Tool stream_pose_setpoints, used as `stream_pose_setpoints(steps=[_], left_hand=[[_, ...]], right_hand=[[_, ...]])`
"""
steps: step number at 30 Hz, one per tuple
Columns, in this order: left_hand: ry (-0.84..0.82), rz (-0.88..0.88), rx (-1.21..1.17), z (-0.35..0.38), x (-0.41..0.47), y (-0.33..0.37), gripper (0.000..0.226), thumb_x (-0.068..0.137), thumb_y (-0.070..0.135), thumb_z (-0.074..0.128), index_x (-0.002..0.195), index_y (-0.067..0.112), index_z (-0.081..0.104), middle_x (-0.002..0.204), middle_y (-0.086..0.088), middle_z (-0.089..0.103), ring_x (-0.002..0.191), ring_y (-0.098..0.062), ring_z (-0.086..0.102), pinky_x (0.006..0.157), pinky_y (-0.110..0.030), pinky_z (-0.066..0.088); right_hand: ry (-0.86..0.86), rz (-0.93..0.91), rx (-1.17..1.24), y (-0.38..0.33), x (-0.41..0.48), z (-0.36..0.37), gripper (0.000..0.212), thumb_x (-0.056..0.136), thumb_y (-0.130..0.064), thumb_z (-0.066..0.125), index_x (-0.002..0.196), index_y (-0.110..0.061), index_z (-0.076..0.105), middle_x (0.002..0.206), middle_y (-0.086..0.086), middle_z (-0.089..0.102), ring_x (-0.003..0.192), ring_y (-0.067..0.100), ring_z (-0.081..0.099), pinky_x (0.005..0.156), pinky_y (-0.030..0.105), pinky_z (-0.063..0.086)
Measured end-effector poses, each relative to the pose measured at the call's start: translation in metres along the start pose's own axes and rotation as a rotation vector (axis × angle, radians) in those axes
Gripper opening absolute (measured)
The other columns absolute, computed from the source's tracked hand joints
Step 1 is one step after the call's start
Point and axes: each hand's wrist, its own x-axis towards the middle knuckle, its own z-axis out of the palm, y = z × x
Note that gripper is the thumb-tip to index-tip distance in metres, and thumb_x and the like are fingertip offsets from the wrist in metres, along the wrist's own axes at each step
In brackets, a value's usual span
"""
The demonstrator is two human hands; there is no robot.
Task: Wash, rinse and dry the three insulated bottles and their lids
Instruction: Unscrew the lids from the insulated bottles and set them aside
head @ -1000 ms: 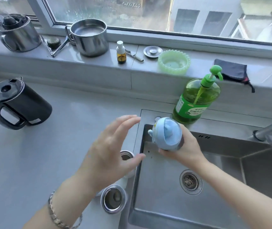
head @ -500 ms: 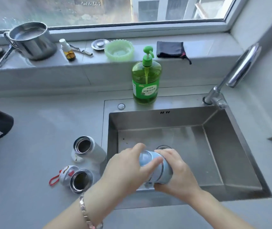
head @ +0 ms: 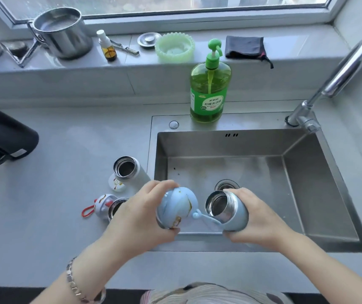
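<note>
1. The blue lid, on the blue bottle a second ago, is now off; both are over the sink's near edge.
2. The left hand has its grip clamped round the lid, the right hand round the bottle.
3. The white bottle and another open bottle stand left of the sink.

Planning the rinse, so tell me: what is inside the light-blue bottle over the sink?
The light-blue steel-lined bottle gripped by the right hand shows only bare, shiny steel wall inside; its bottom is hidden by the tilt.
</note>
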Motion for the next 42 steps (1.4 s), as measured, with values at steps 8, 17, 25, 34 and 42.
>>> stream_pose_setpoints(steps=[8,17,25,34,42], left_hand=[[0.139,-0.257,-0.005,0.013,-0.027,-0.012,0.069,0.062,0.018,0.080,0.122,0.034,0.049,0.107,0.021,0.041,0.089,0.004,0.035,0.069,-0.023,0.037],[0.065,-0.242,-0.036,0.018,-0.019,-0.008,0.067,0.064,0.017,0.078,0.121,0.035,0.047,0.113,0.016,0.043,0.090,0.002,0.041,0.063,-0.007,0.034],[0.103,-0.247,-0.057,0.018,-0.026,-0.018,0.070,0.062,0.016,0.080,0.123,0.031,0.048,0.112,0.015,0.044,0.091,0.005,0.037,0.065,-0.002,0.033],[0.287,-0.254,-0.139,-0.001,-0.035,-0.031,0.069,0.057,0.017,0.085,0.112,0.038,0.049,0.110,0.024,0.044,0.101,0.003,0.045,0.073,-0.016,0.040],[0.536,-0.409,-0.212,-0.058,-0.040,-0.079,0.069,0.057,0.019,0.087,0.108,0.042,0.046,0.103,0.023,0.046,0.092,0.006,0.051,0.066,-0.008,0.041]], right_hand=[[-0.206,0.438,-0.201,0.015,-0.005,-0.030,0.062,0.056,-0.040,0.074,0.103,-0.033,0.035,0.088,-0.011,0.060,0.079,0.010,0.061,0.069,0.030,0.053],[-0.387,0.637,-0.462,-0.002,0.012,-0.061,0.043,0.060,-0.051,0.061,0.092,-0.028,0.046,0.085,-0.007,0.064,0.075,0.012,0.064,0.064,0.027,0.049],[-0.548,0.709,-0.739,-0.018,0.024,-0.068,0.044,0.063,-0.054,0.060,0.094,-0.023,0.052,0.087,-0.006,0.065,0.071,0.014,0.060,0.062,0.024,0.044],[-0.444,0.621,-0.753,-0.014,0.034,-0.053,0.047,0.062,-0.049,0.064,0.099,-0.024,0.049,0.089,-0.008,0.061,0.076,0.013,0.061,0.060,0.024,0.046],[0.369,0.140,0.286,-0.064,0.115,0.009,0.070,0.061,-0.020,0.084,0.116,-0.032,0.044,0.100,-0.010,0.059,0.097,0.014,0.058,0.079,0.025,0.045]])
